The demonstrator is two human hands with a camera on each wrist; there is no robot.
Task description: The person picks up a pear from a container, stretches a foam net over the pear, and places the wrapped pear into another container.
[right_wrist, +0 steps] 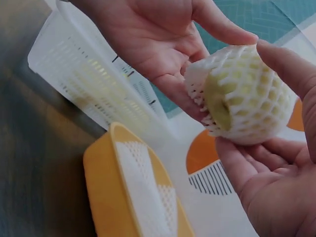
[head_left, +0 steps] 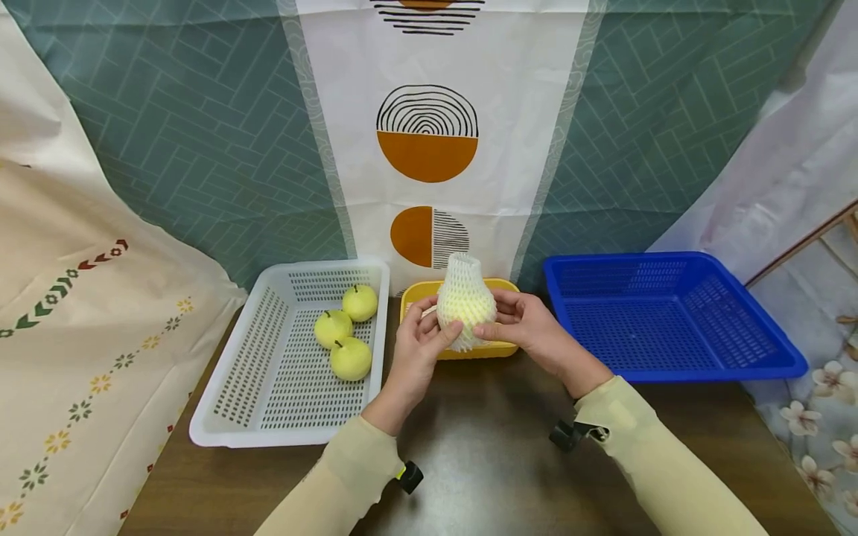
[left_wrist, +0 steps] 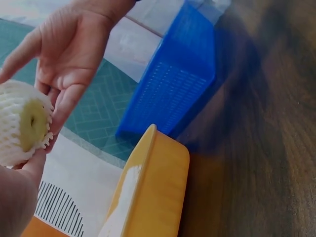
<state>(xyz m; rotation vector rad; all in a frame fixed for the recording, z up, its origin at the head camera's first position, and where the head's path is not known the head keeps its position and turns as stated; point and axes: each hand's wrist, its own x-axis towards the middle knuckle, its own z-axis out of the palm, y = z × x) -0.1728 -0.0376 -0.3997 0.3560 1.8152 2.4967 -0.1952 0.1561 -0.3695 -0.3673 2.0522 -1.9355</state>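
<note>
Both hands hold a round yellow-green pear in a white foam net sleeve [head_left: 465, 301], raised in front of the yellow basket [head_left: 479, 351]. My left hand [head_left: 418, 342] grips it from the left, thumb across its front. From the right, my right hand [head_left: 529, 327] holds the other side, thumb and fingers on the net. The net's narrow empty end points up. At the opposite end, the bare bottom of the pear [right_wrist: 216, 98] shows through the net's opening in the right wrist view.
A white basket [head_left: 288, 398] on the left contains three bare pears [head_left: 351, 359]. White foam nets [right_wrist: 133, 177] lie in the yellow basket. On the right stands a blue basket [head_left: 643, 327]. A patterned curtain [head_left: 436, 201] hangs behind the brown table [head_left: 482, 461].
</note>
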